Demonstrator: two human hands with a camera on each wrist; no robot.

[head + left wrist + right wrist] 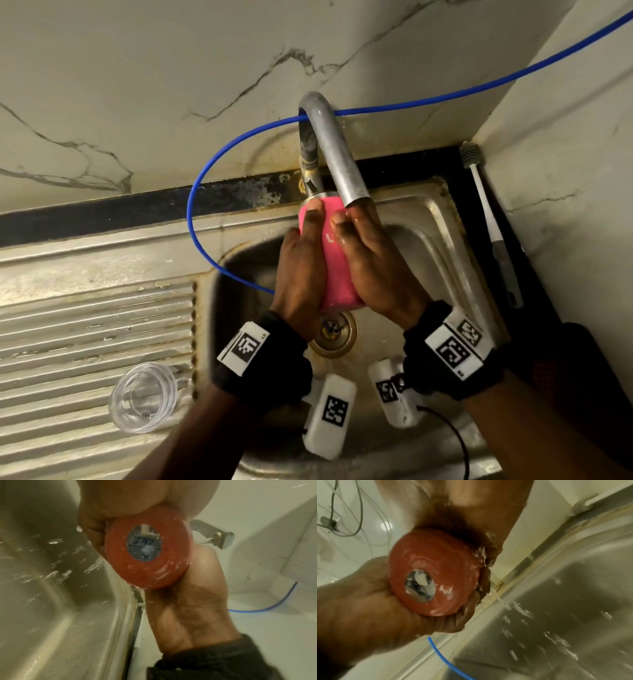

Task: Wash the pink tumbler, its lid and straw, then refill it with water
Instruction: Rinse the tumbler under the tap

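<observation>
1. Both hands wrap the pink tumbler (337, 253) over the sink basin (424, 240): the left hand (301, 270) curls round its left side, the right hand (380, 263) round its right side, fingertips reaching toward the top end under the faucet spout (337, 150).
2. Between the palms the tumbler looks stiff and hard-walled, so it should take a firm squeeze without giving. Wet fingers and white suds on its base suggest a slippery surface; my judgement is that a two-sided grip low on the body, as here, is safest, with one palm ready under the base.
3. Its weight likely grows as water runs in, so the hold should tighten then.
4. Only the head view shows the clear lid (144, 397) lying on the ribbed drainboard, left of the left wrist, and the bottle brush (486, 212) leaning in the corner beyond the right hand. No straw is visible.
5. Only the wrist views show the tumbler's underside: a round base with a shiny centre disc (143, 543), and droplets flying into the basin beyond.
6. Farther off, a blue hose (205, 192) loops behind the faucet.
</observation>
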